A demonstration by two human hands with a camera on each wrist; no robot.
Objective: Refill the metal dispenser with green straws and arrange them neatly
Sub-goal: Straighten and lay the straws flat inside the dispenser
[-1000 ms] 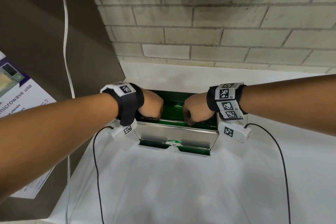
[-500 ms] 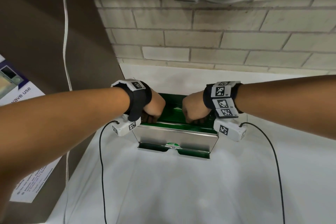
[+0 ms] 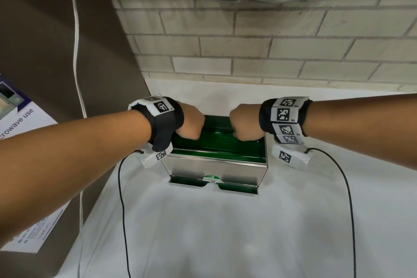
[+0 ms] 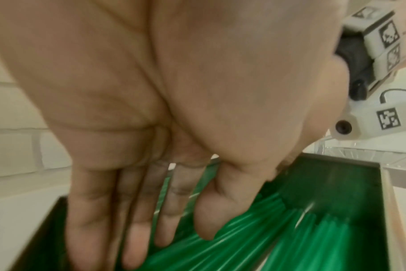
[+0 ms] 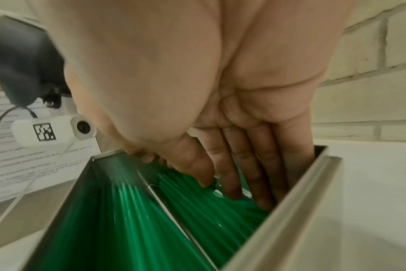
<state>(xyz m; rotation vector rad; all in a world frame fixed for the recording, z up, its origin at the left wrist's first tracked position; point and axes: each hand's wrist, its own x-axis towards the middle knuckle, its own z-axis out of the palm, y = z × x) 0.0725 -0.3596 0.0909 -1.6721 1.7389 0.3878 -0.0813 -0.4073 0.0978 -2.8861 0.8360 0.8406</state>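
The metal dispenser (image 3: 215, 169) stands open-topped on the white counter, with green straws (image 3: 216, 145) lying lengthwise inside. My left hand (image 3: 190, 126) reaches into its back left, my right hand (image 3: 246, 127) into its back right. In the left wrist view the left hand (image 4: 169, 243) has straight fingers (image 4: 137, 238) pointing down onto the straws (image 4: 255, 238). Seen from the right wrist, the right hand (image 5: 232, 194) has straight fingers (image 5: 262, 183) along the dispenser's back wall (image 5: 290, 210), touching the straws (image 5: 127, 220). Neither hand curls round a straw.
More green straws show in the dispenser's front tray (image 3: 234, 186). A brick wall (image 3: 248, 47) stands close behind. A brown panel with a microwave notice (image 3: 18, 119) and a white cord (image 3: 76, 29) border the left. Black cables (image 3: 123, 210) trail over the white counter (image 3: 214, 232).
Both hands have shifted from the dispenser's front edge toward its back wall and moved a little further apart. The straws inside lie flatter.
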